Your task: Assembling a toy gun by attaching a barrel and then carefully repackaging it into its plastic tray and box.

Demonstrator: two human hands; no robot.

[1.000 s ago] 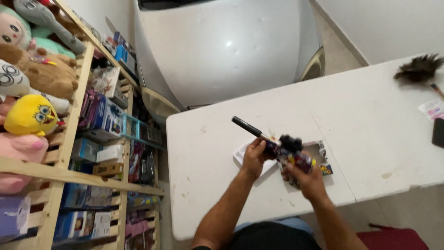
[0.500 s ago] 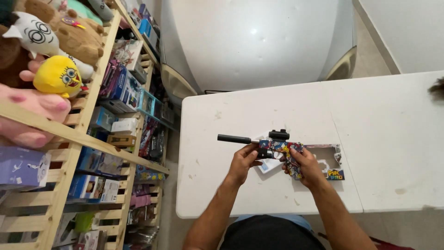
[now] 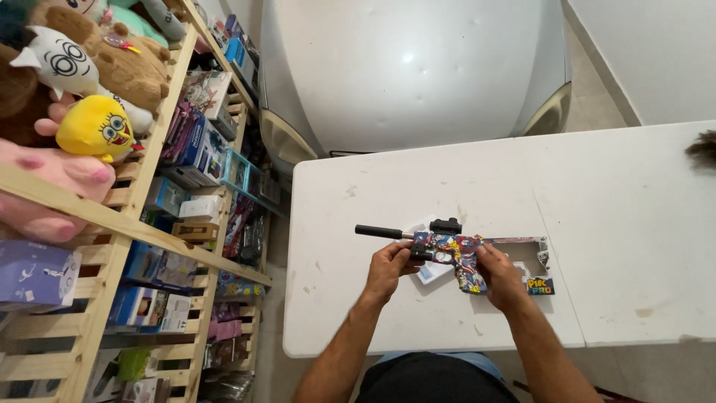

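Both of my hands hold a toy gun [image 3: 447, 250] with a bright multicoloured body, a black barrel pointing left and a small black sight on top. My left hand [image 3: 389, 267] grips it under the front of the body. My right hand [image 3: 501, 275] is closed around the grip at the back. The toy hovers just above a white folding table [image 3: 626, 224]. Beneath it lies its opened box [image 3: 535, 263] with a white moulded insert.
A wooden shelf [image 3: 142, 224] at the left carries plush toys [image 3: 97, 127] on top and several boxed toys below. Beyond the table stands a silver car [image 3: 410, 67]. A dark feathery object [image 3: 702, 149] pokes in at the table's right edge.
The view has shifted a little, so the shelf and table sit slightly lower right. The toy gun has levelled out from a tilt, still in both hands over the box.
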